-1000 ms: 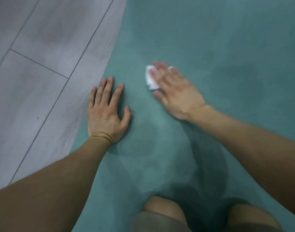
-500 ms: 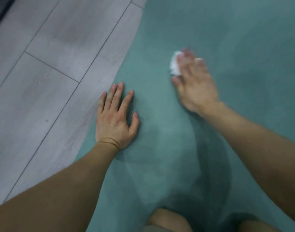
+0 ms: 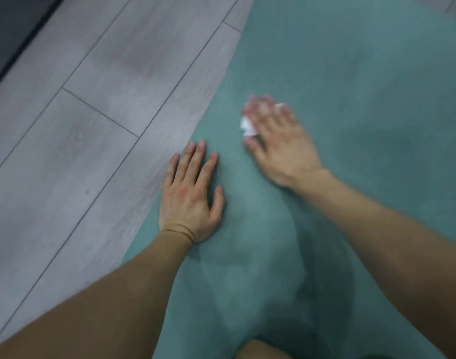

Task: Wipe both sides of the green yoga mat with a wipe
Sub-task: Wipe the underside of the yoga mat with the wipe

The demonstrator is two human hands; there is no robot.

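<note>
Since half a second ago the right hand [image 3: 278, 146] has slid the wipe [image 3: 247, 125] back nearer the left hand [image 3: 190, 200], which stays flat on the mat [image 3: 364, 73], fingers spread. Two hands, one wipe, one mat. The right hand is blurred; its fingers look straight, pressing the wipe down. The mat's edge meets the floor [image 3: 92, 130] at the left hand's 9 o'clock; bare mat spreads from 12 to 3 o'clock.

No writing in view.
I can read no word, label, brand or number on my mat [image 3: 364, 73], the wipe [image 3: 247, 125] or the floor [image 3: 92, 130]; the wipe is blurred.
</note>
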